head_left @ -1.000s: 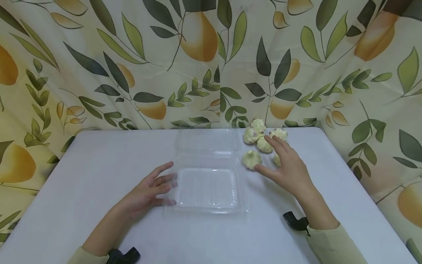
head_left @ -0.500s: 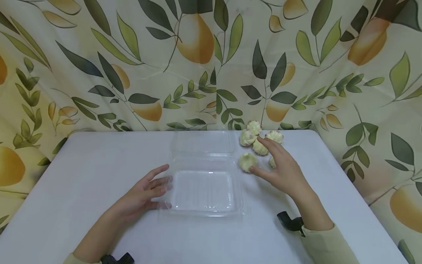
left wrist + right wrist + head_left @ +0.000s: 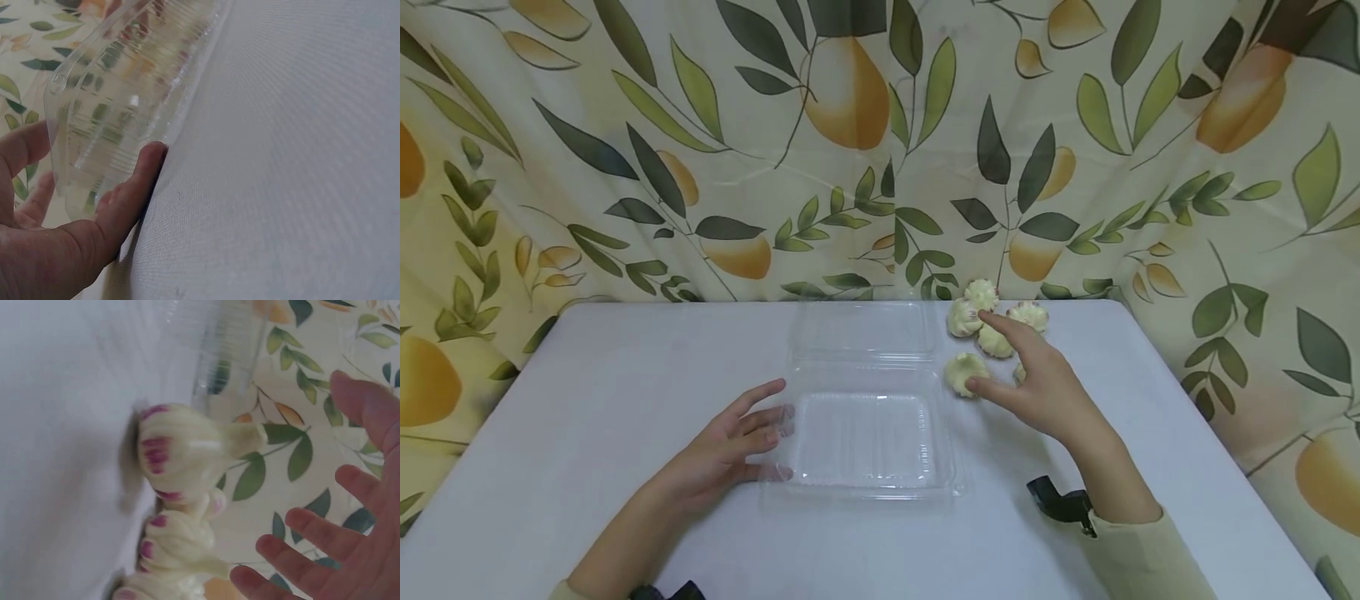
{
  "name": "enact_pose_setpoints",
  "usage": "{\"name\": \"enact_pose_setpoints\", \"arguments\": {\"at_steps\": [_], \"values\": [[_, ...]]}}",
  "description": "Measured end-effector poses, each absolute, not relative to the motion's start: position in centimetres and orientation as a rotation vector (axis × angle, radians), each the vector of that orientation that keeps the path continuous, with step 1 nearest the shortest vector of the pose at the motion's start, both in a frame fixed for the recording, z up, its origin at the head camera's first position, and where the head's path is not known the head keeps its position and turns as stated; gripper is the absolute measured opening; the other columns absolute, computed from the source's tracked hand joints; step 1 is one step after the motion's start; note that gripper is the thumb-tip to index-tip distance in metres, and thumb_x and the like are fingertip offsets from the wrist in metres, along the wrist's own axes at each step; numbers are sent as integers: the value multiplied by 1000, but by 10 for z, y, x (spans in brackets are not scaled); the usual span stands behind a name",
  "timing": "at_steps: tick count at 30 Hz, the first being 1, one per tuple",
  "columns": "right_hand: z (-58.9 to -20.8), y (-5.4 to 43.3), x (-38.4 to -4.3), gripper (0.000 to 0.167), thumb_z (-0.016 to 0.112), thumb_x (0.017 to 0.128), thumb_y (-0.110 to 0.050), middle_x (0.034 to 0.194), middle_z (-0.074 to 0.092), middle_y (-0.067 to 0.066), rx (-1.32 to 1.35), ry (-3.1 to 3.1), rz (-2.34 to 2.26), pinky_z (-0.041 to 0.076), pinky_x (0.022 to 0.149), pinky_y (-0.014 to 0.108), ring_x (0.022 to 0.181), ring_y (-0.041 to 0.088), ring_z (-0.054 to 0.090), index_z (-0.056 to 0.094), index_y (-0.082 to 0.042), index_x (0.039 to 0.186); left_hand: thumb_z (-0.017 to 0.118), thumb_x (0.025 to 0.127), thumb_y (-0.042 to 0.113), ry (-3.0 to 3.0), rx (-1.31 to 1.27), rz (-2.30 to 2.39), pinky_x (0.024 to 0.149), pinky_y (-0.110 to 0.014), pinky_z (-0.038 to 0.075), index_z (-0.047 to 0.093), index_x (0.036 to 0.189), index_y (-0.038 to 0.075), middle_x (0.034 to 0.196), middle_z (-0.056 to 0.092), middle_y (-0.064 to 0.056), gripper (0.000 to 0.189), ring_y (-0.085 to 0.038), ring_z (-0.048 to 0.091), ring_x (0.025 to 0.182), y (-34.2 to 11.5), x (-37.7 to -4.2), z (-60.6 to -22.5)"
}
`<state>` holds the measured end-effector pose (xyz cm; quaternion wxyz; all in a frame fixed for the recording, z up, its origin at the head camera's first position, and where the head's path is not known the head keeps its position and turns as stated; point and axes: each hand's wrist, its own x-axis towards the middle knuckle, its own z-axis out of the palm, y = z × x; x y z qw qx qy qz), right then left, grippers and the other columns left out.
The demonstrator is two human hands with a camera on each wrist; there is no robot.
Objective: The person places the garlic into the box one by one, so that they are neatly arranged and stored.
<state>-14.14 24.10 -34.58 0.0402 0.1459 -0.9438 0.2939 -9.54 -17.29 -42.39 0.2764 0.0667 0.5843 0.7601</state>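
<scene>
A: What has been altered since the frame of 1 s ago?

B: Little. The head view itself has been shifted slightly, so everything is seen lower and farther left. Beyond that, the right hand [image 3: 1051, 392] has been carried a bit leftward over the garlic bulbs [image 3: 996, 342]; its index fingertip, earlier seen in front of the middle of the far group, is now seen against the left bulb of that group.

A: And the left hand [image 3: 715, 458]?

B: It has been kept at the left edge of the clear container [image 3: 861, 442], whose lid [image 3: 862, 329] is laid back. Its fingers are spread, and some fingertips are seen through the plastic. In the left wrist view, its thumb is laid low beside the container's bottom edge, close to the table [image 3: 850, 550].

A: Is any garlic held by the right hand?

B: The hand is spread wide. In the right wrist view, a gap is seen between its thumb and the near bulb [image 3: 961, 371]. Whether another bulb's stem is touched by a fingertip cannot be told.

A: Where are the bulbs placed?

B: Just right of the container, 6 can be counted: 4 are grouped at the far side, 1 is set nearer, by the thumb, and 1 is mostly hidden behind the right hand.
</scene>
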Motion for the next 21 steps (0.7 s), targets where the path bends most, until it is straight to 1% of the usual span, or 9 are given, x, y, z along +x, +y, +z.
{"name": "enact_pose_setpoints", "arguments": {"at_steps": [6, 13, 17, 21], "values": [[-360, 237, -145, 92, 83, 81, -39, 158, 37, 13, 463, -2933, 866, 31, 109, 66, 144, 39, 33, 32, -28, 157, 56, 98, 1, 1559, 179, 2052, 93, -59, 51, 18, 159, 20, 161, 18, -23, 74, -38, 26, 145, -172, -94, -426], [-370, 240, -147, 92, 83, 81, -34, 158, 37, 15, 445, -2935, 877, 35, 106, 66, 139, 41, 40, 32, -25, 157, 57, 96, -2, 1599, 182, 2022, 93, -57, 52, 20, 159, 22, 161, 20, -20, 77, -39, 24, 146, -170, -94, -426], [-374, 241, -150, 92, 83, 82, -36, 157, 37, 15, 437, -2928, 889, 35, 106, 66, 136, 43, 43, 31, -24, 157, 58, 95, -1, 1606, 190, 2022, 93, -57, 52, 20, 159, 21, 160, 20, -22, 78, -41, 24, 145, -170, -95, -426], [-379, 240, -153, 95, 83, 82, -33, 156, 38, 17, 444, -2917, 949, 36, 106, 66, 132, 44, 46, 28, -24, 158, 59, 95, 0, 1613, 191, 2018, 93, -56, 52, 20, 159, 20, 160, 20, -23, 78, -41, 24, 145, -171, -95, -425]]}}
